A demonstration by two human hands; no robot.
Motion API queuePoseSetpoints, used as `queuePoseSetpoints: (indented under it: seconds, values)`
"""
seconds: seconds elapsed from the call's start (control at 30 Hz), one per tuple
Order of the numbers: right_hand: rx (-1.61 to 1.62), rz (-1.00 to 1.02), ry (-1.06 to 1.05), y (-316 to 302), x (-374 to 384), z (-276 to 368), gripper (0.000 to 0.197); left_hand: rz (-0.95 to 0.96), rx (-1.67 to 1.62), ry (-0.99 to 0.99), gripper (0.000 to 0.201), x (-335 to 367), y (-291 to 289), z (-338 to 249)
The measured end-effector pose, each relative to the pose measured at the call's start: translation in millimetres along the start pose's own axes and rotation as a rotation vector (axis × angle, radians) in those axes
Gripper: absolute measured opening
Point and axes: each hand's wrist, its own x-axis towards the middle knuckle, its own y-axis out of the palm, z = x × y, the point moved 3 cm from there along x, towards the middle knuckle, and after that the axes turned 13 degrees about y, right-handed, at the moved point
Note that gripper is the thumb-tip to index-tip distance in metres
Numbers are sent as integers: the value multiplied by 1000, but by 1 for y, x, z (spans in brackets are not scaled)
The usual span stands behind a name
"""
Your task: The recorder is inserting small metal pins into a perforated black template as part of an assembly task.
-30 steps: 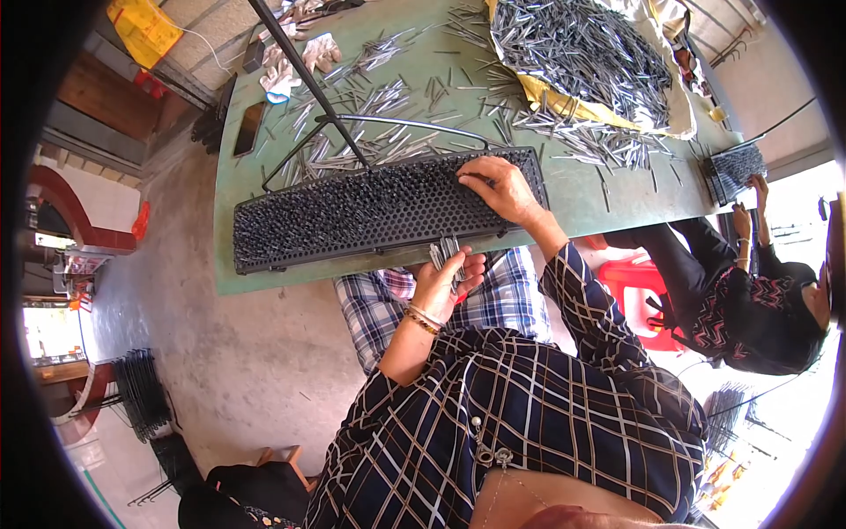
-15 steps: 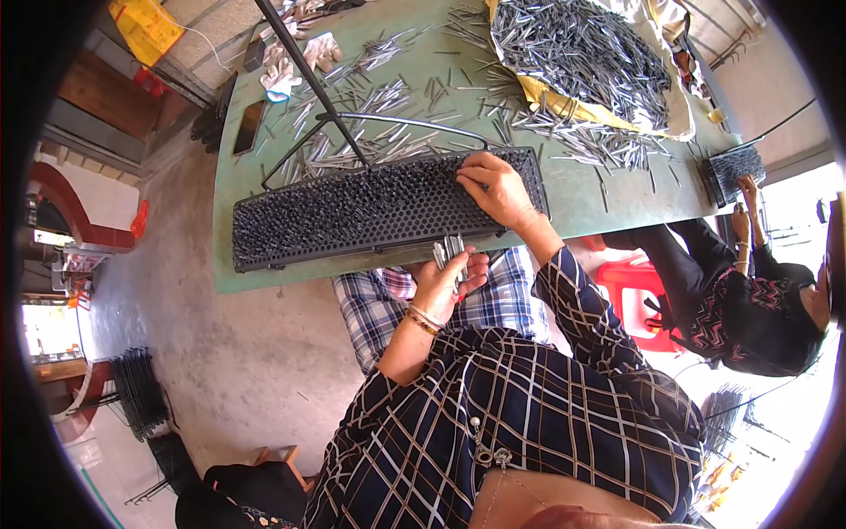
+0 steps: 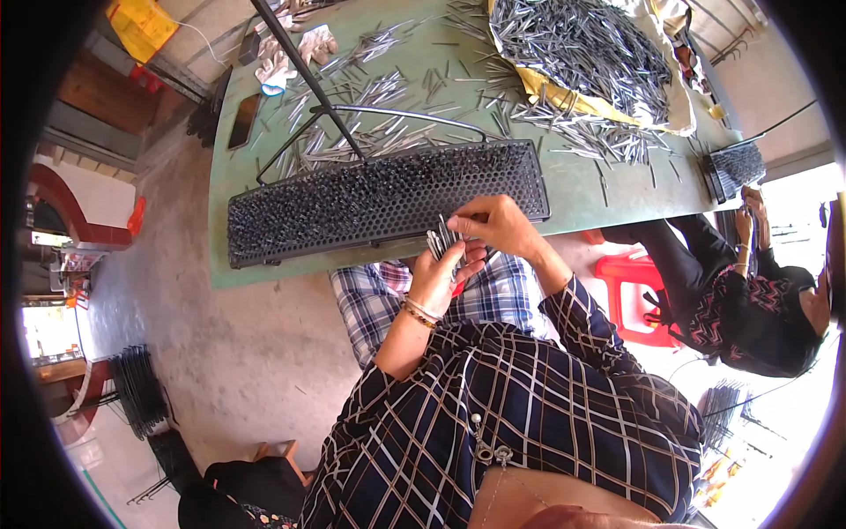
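hands meet: left hand (image 3: 441, 273) grips metal pins (image 3: 441, 238), right hand (image 3: 498, 225) pinching 1.

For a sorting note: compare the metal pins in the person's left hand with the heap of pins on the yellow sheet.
The pins in the left hand form a small, tight bunch, roughly parallel; the heap on the yellow sheet is far larger and lies loose, pointing every way. The bunch is held above the lap, with the right hand touching it; the heap rests on the green table. Both look like thin grey metal pieces.

A green table (image 3: 590, 189) fills twelve o'clock above a grey concrete floor (image 3: 220, 353). A red plastic stool (image 3: 639, 291) stands at three o'clock, where daylight glares; brick-red wall (image 3: 66, 216) at nine.
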Motion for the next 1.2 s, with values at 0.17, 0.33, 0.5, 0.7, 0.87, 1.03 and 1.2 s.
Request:
queuePoseSetpoints:
  seconds: [0.17,0.33,0.5,0.7,0.87,1.03,1.2]
  values:
    - [221,104,173,-3,-2,-8,20,-4,-9,-5,25,0,4,0]
    - [298,-101,121,-22,12,-2,20,-50,-22,-24,25,2,-3,6]
    - [309,-378,-9,-33,39,-7,22,-31,-13,-82,22,1,-4,10]
    - [144,-437,-40,-29,43,-17,19,-37,-33,-116,23,0,-9,11]
    - [81,-466,-149,-28,40,-7,19,-27,-64,-115,24,1,-10,12]
    - [-46,-465,-148,-26,33,2,18,-51,-16,-111,21,0,-10,9]
    - [-75,-531,-176,-27,32,-1,18,-62,-15,-111,22,-1,-11,9]
